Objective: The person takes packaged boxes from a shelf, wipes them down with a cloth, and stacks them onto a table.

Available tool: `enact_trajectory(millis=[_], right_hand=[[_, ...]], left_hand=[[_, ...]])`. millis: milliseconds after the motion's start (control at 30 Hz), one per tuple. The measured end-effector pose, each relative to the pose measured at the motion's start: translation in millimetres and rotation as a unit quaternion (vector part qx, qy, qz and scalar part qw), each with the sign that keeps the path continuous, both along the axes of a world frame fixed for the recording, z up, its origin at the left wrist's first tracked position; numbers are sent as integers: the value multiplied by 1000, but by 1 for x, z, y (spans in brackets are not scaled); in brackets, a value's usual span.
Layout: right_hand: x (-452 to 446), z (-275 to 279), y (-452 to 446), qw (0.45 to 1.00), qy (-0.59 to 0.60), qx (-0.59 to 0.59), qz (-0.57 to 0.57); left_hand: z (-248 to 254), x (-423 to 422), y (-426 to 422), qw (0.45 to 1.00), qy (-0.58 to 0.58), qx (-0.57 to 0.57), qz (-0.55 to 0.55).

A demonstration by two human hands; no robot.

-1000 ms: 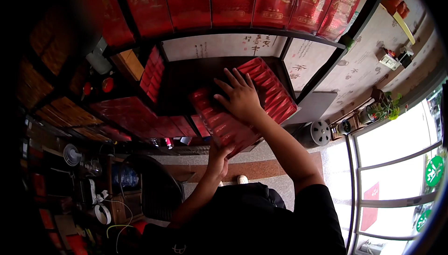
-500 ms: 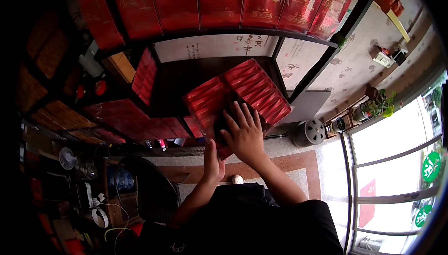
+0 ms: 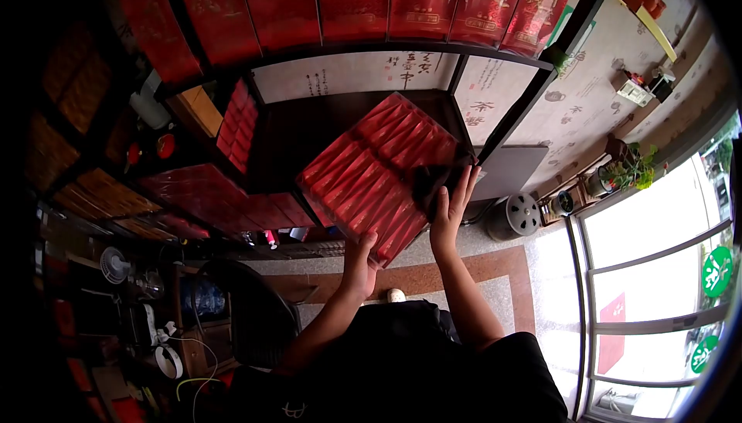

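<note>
A clear-wrapped pack of red boxes (image 3: 371, 168) is tilted in front of the dark shelf. My left hand (image 3: 358, 266) grips its near corner, thumb on top and fingers underneath. At the pack's right corner, my right hand (image 3: 450, 218) presses a dark cloth (image 3: 434, 185) against the top and edge. The right thumb lies over the cloth, while its fingers reach along the outer side. What lies beneath the pack is hidden.
Tall red packages (image 3: 352, 1) line the shelf above. More red boxes (image 3: 237, 125) stand at the left inside the dark shelf (image 3: 290, 125). A black chair (image 3: 251, 315) is at lower left, a round metal bin (image 3: 516, 216) at right, near the glass door (image 3: 657, 284).
My right hand has moved from the middle of the pack to its right corner with the dark cloth, uncovering the red tops. My left hand still grips the near corner.
</note>
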State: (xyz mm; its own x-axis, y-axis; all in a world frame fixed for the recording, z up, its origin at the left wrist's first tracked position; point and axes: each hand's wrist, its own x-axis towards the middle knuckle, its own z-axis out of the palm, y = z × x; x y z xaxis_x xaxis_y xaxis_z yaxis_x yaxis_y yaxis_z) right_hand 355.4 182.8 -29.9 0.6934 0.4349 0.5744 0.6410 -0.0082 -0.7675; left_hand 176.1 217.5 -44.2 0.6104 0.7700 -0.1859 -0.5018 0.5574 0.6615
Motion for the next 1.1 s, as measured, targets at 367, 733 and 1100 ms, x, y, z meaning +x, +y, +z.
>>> enact_trajectory(millis=[367,733,1100], right_hand=[[-122,-9,-45,797,545,158,207],[-21,-14,-8,860,446,228,97],[54,11,-34,972,67,-224,-17]], left_hand=[[-23,-2,-2,992,112,53,-13],[-35,-39,-11,984,161,56,-49],[-37,-83,16,962,101,235,-93]])
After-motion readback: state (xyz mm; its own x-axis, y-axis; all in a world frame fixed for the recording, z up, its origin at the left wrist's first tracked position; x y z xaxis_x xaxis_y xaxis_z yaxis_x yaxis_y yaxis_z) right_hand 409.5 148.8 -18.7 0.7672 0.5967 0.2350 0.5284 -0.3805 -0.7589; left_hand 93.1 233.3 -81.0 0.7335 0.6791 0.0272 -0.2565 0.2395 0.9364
